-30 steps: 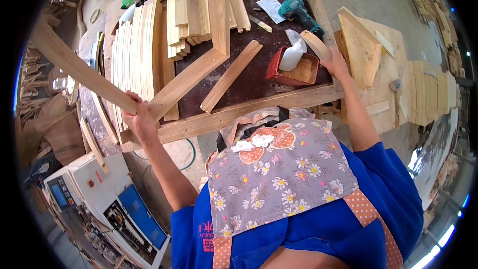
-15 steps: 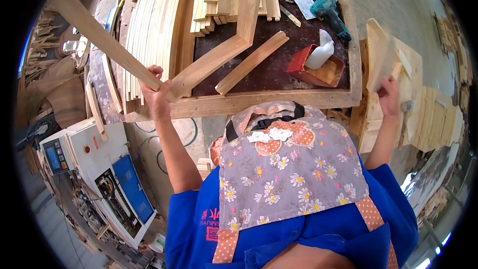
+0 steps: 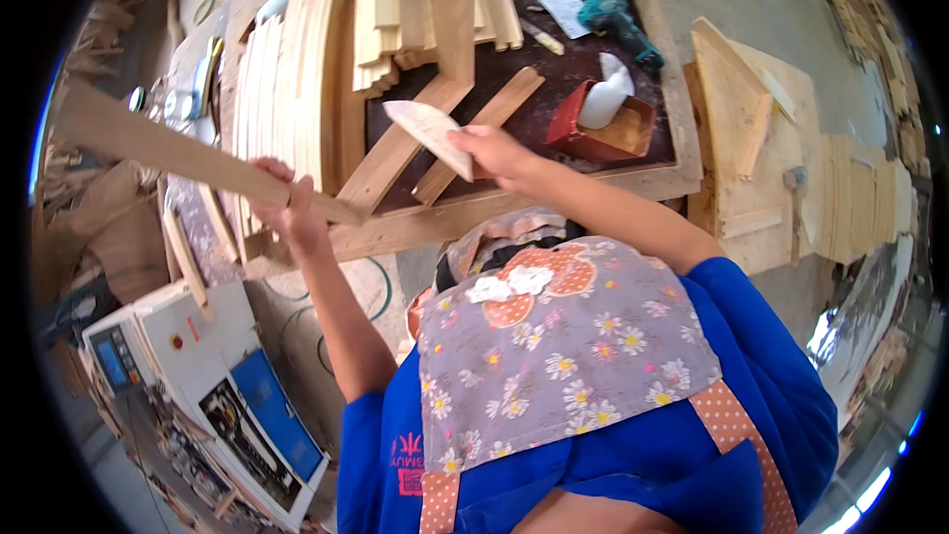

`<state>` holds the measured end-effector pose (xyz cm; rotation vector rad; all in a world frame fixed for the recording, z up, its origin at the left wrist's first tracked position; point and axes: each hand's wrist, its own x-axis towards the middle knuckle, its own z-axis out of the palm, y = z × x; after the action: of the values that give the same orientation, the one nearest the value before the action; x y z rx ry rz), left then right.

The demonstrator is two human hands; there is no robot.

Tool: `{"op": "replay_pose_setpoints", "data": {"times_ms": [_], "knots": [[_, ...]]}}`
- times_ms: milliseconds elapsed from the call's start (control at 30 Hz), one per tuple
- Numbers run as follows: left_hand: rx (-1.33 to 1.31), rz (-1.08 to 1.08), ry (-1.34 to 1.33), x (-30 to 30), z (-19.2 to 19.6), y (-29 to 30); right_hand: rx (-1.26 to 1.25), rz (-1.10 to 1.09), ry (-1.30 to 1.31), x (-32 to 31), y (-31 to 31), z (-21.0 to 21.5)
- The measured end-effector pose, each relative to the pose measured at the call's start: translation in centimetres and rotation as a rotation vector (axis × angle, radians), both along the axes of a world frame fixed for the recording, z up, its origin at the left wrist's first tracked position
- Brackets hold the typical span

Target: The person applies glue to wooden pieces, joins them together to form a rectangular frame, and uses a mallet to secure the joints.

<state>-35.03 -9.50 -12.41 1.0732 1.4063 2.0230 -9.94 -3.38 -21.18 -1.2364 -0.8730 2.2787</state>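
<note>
The V-shaped wooden frame (image 3: 395,153) lies partly on the dark tabletop (image 3: 554,89), its joint sticking out over the near edge, one arm running up toward the stacked pale boards (image 3: 435,0) and the other long arm (image 3: 168,148) reaching out to the left over the workshop floor. The left hand (image 3: 292,206) is closed around this frame close to the joint, fingers wrapped over the top of the wood. The right hand (image 3: 499,153) is closed on a small flat wooden wedge (image 3: 430,133), pinching its lower end so the pale piece points up and to the left, just above the frame's upright arm. A loose wooden bar (image 3: 479,133) lies slantwise on the tabletop just beside the right hand. Farther back on the tabletop sit a red box (image 3: 618,133) with a white bottle (image 3: 605,99) leaning in it, a teal power drill (image 3: 618,15) and a sheet of paper (image 3: 563,8). A row of long pale slats (image 3: 287,89) lies along the left side of the tabletop. The person wears a blue shirt and a flowered apron (image 3: 563,346). A white and blue machine (image 3: 198,386) stands on the floor to the lower left.
</note>
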Motion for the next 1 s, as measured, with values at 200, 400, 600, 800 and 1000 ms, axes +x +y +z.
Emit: {"op": "replay_pose_setpoints", "data": {"times_ms": [200, 400, 600, 800, 1000], "knots": [[-0.083, -0.023, 0.227, -1.8, -2.2, -1.7, 0.147, 0.098, -0.072, 0.1, -0.1, -2.6], [-0.073, -0.11, 0.23, -2.5, -0.6, -2.4, 0.417, 0.561, 0.067, 14.3, -2.3, 11.2], [-0.11, -0.041, 0.228, -1.8, 0.2, -1.7, 0.248, -0.751, -0.289, 35.7, -3.7, 7.7], [-0.143, -0.009, 0.31, 0.0, 1.6, -0.5, 0.18, -0.725, -1.677, 50.8, -7.0, -3.7], [-0.184, -0.044, 0.308, -3.3, 0.3, -1.6, -0.127, -0.533, -2.065, 65.5, -11.4, -4.6]]}}
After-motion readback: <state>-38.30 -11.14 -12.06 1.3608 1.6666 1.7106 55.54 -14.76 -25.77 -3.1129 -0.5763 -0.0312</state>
